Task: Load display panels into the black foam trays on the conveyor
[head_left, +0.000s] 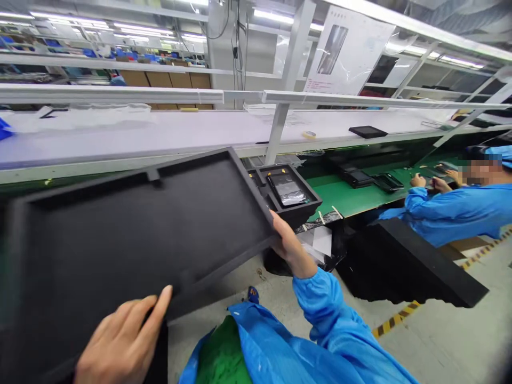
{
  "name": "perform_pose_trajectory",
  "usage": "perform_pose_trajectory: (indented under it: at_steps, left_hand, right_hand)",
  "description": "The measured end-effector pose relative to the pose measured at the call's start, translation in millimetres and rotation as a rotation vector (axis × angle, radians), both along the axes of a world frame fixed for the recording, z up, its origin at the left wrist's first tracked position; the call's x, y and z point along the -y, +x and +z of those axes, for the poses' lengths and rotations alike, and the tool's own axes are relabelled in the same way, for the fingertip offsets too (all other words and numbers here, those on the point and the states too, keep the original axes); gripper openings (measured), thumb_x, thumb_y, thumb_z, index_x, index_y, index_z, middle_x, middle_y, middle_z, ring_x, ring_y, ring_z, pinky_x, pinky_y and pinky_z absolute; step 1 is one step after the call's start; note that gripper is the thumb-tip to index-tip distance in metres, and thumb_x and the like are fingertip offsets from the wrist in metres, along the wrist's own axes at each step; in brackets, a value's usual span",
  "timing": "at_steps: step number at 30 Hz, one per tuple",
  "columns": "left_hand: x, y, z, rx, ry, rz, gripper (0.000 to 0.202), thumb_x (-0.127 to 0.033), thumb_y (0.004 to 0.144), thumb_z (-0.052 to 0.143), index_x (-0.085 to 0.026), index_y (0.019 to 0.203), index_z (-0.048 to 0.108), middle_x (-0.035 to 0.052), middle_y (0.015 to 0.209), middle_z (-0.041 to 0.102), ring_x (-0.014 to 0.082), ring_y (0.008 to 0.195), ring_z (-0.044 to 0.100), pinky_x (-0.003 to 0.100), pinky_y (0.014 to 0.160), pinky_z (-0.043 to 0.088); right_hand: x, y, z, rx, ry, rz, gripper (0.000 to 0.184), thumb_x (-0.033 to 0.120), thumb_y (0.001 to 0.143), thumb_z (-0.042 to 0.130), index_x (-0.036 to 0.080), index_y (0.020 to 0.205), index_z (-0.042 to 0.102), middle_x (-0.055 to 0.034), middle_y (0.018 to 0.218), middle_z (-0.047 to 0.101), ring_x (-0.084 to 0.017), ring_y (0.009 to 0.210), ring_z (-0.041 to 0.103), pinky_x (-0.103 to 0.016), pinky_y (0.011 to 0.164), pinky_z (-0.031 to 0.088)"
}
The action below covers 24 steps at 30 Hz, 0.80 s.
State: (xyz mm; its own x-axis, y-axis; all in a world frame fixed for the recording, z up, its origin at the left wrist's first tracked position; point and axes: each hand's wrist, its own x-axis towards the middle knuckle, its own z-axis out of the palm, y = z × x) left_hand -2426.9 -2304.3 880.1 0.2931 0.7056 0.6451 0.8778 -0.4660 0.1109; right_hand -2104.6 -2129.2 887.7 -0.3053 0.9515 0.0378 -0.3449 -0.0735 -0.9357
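Note:
A large shallow black tray (160,229), foam-like, with a raised rim and small tabs, is tilted in front of me. My right hand (292,248) grips its right end near the corner, fingers partly hidden by the rim. At the near long edge, my left hand (124,338) lies over the rim with its fingers on the tray; its thumb is not clearly seen. Inside the tray I see no items. Just beyond its right end is another black tray (314,202) with compartments, holding a flat dark panel with a shiny surface (291,193).
A green bench (332,192) runs right, bearing dark devices (354,175). Above it is a white shelf (192,128). A co-worker in blue (452,205) handles parts at right. A stack of black trays (404,261) stands nearby. Below the bench hangs a black bag (338,240).

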Motion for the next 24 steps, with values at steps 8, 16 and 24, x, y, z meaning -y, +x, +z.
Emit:
perform_pose_trajectory:
  at_steps: [8,16,24]
  left_hand:
    - [-167.3,45.3,-3.7,0.429,-0.162,0.182,0.087,-0.052,0.090,0.068,-0.024,0.163,0.031,0.0173,0.165,0.039,0.0418,0.154,0.033,0.062,0.126,0.025]
    - [-306.3,117.4,-48.0,1.310,-0.898,0.038,0.056,-0.025,0.074,0.066,-0.011,0.127,0.060,0.0175,0.131,0.070,0.0322,0.119,0.067,0.047,0.107,0.053]
    - [-296.7,135.2,-48.8,1.317,-0.767,0.116,0.054,-0.018,0.061,0.057,-0.014,0.115,0.062,0.0116,0.116,0.074,0.0318,0.111,0.068,0.048,0.102,0.055]
  right_hand:
    - [-65.7,168.2,25.6,0.241,-0.050,-0.417,0.047,0.041,0.064,0.085,0.022,0.105,0.072,-0.0050,0.096,0.080,-0.024,0.085,0.074,-0.032,0.071,0.060]
    - [-178.0,264.6,-19.7,0.596,0.004,-0.531,0.038,0.042,0.059,0.075,0.018,0.088,0.072,-0.0045,0.083,0.076,-0.023,0.084,0.069,-0.034,0.077,0.057]
    - [-216.9,282.1,-61.0,0.853,0.098,-0.440,0.052,0.045,0.067,0.062,0.015,0.108,0.074,-0.0096,0.107,0.078,-0.027,0.098,0.069,-0.038,0.090,0.055]
